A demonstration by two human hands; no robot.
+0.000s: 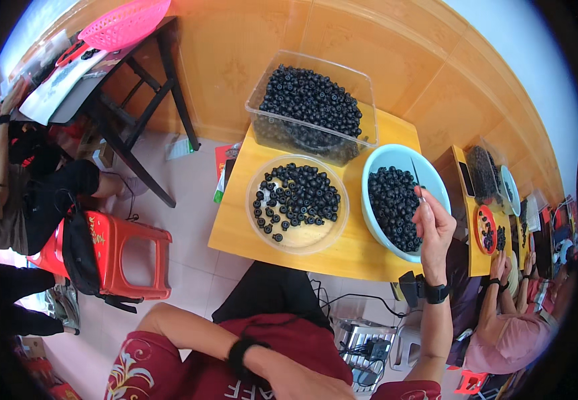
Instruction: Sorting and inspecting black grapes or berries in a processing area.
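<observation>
My right hand (435,223) is closed in a pinch around a slim, dark, pointed tool (416,172), perhaps tweezers. It hovers over the right side of a pale blue bowl (376,157) filled with small black round pieces (392,207). To the left of the bowl, a shallow clear round tray (297,243) holds more black pieces (312,193), some of them showing a hole. Behind both is a clear rectangular tub (268,137) heaped with the same pieces. My left hand (306,383) lies across my body at the lower edge; its fingers are out of view.
Everything in front of me stands on a yellow wooden table (231,230) against a wood-panelled wall. At left are a red stool (126,260), a seated person and a dark table with a pink basket (126,25). Several people work at another yellow table (479,263) on the right.
</observation>
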